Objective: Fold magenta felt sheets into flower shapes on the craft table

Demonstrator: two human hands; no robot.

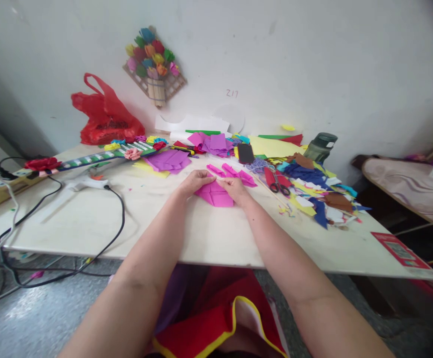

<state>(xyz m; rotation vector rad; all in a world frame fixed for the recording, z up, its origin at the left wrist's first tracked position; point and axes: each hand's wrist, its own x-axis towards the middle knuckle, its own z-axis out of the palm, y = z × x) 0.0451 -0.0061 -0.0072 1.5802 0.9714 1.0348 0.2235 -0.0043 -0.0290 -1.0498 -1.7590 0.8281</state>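
A creased sheet of magenta paper [218, 198] lies on the white table in front of me. My left hand [197, 182] pinches its upper left edge, the fingers closed on it. At the upper right edge my right hand [234, 190] pinches the same sheet between thumb and finger. The two hands are close together, with the thumbs pointing inward. Just beyond them lie small folded magenta pieces [244, 176].
A glue gun [85, 185] with a black cord lies left on the table [216, 243]. Black scissors [279, 186], paper scraps [337, 201] and a green bottle [319, 147] are right. A phone [245, 153], purple sheets [169, 160] and a red bag [108, 119] are further back.
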